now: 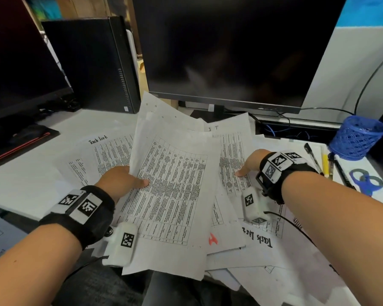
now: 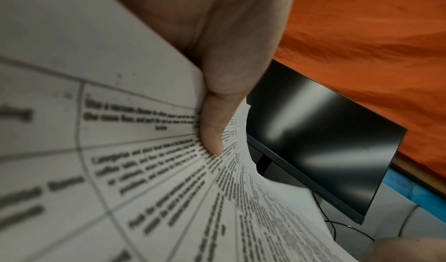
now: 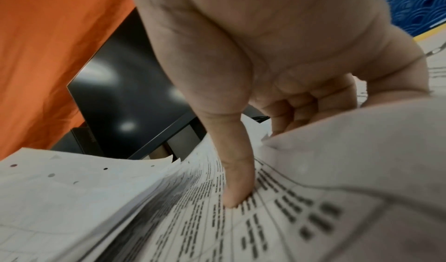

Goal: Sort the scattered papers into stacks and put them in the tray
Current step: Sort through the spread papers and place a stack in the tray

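Observation:
White printed sheets with tables lie scattered over the desk, some headed "Task List". My left hand grips a lifted bundle of sheets by its left edge, thumb on top; the left wrist view shows the thumb pressed on the print. My right hand holds another sheet to the right of the bundle, thumb on top and fingers curled under its edge, as the right wrist view shows around the thumb. No tray is in view.
A dark monitor stands just behind the papers, a second screen and a black computer case at the left. At the right are a blue mesh pen cup, pens and blue scissors.

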A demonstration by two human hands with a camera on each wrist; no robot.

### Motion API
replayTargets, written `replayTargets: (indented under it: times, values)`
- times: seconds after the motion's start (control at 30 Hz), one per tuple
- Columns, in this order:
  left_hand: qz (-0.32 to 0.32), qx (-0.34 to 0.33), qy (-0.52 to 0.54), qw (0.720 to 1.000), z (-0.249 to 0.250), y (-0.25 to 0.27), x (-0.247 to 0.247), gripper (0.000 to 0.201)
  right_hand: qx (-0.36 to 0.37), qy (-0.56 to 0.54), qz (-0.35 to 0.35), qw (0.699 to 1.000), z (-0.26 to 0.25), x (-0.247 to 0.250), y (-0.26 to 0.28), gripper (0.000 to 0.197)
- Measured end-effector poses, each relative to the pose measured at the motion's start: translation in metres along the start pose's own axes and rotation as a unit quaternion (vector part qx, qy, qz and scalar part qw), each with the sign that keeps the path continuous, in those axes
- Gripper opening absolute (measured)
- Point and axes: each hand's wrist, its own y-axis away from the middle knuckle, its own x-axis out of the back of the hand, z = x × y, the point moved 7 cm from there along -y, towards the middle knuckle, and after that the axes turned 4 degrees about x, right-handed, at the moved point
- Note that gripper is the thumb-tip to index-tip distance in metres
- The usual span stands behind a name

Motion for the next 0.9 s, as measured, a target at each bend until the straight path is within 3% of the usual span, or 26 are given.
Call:
replayTargets:
  times: [0.17,0.3,0.4,0.53,0.67,0.8,0.9]
  values:
    - [-0.023,-0.015,-0.02,0.999,0.002,0.007,-0.002,0.053,0.011,-0.016,0.042,0.999,0.01,0.009,-0.004,0.044]
    - [-0.063,-0.04,0.043,0.996,0.01,0.02,-0.015,0.044,0.003,-0.138,0.029,0.99,0.029,-0.002,-0.017,0.043]
    - [-0.096,-0.041,0.087,0.991,0.02,0.029,-0.028,0.046,0.01,-0.149,0.019,0.989,0.033,-0.008,-0.024,0.044]
    - [-0.015,0.01,0.125,0.992,0.015,0.023,-0.008,0.05,0.032,-0.203,0.011,0.979,0.039,-0.014,-0.035,0.042]
    - [0.061,0.086,0.059,0.993,-0.014,0.008,0.024,0.052,0.037,-0.27,-0.017,0.962,0.033,-0.017,-0.032,0.041]
    - [0.059,0.105,-0.05,0.991,-0.025,0.005,0.024,0.054,0.045,-0.274,-0.029,0.96,0.012,-0.023,-0.023,0.038]
    - [0.053,0.095,-0.016,0.994,-0.024,-0.004,0.016,0.055,0.064,-0.216,-0.01,0.974,-0.004,-0.024,-0.016,0.039]
